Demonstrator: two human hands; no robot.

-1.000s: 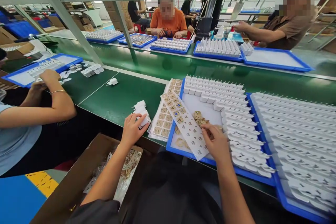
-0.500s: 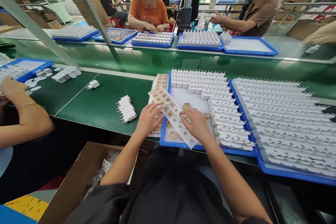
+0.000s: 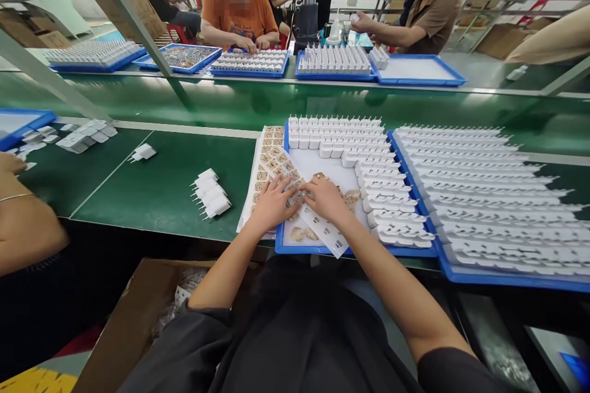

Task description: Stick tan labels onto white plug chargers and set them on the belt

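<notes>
A narrow sheet of tan stickers (image 3: 280, 161) on white backing lies slantwise over a blue-rimmed tray (image 3: 295, 250). Its lower end shows bare backing with small dark marks. My left hand (image 3: 273, 204) rests on the sheet's left edge, fingers spread and reaching over it. From the right, my right hand (image 3: 326, 198) has its fingertips pressed together at the sheet's middle; whatever they pinch is too small to make out. Loose tan pieces (image 3: 302, 234) lie in the tray beneath. White plug adapters (image 3: 391, 202) stand in rows along the tray's far and right sides.
More sticker sheets (image 3: 252, 196) are stacked left of the tray. A second tray of plug adapters (image 3: 498, 202) stands at right. Several adapters (image 3: 212, 195) lie on the green table, an open carton (image 3: 138, 301) below. A co-worker's arm (image 3: 27, 221) is at left; others sit across the line.
My right hand has moved left along the sheet, so both hands' fingertips are now close together. The view has shifted a little to the right.
</notes>
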